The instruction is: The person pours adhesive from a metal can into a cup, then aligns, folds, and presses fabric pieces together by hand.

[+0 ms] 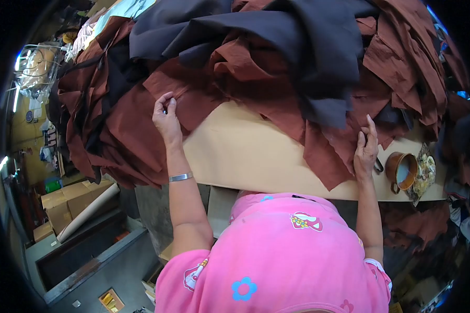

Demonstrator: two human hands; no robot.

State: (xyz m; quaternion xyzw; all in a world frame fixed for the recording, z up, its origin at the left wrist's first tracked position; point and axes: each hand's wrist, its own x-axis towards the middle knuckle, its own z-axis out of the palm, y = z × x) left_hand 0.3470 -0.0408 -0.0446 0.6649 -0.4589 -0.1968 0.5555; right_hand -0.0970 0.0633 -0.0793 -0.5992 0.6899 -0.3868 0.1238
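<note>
My left hand (167, 119) is raised over brown cloth (128, 130) at the left, its fingers curled in towards the thumb. Something small and shiny shows between those fingers, too small to name. Over the right part of the table is my right hand (366, 148), index finger stretched out and thumb apart, beside a pointed piece of brown cloth (326, 156). Nothing shows in its grip. Dark grey cloth (318, 68) lies heaped over the brown pieces between and beyond both hands. A small dark loop (378, 166) lies just right of my right wrist.
The beige tabletop (245, 151) shows in front of my body. A copper-coloured pot (402, 171) stands at its right, next to a crumpled patterned item (424, 175). Cardboard boxes (78, 201) and a long roll (89, 211) are at the lower left.
</note>
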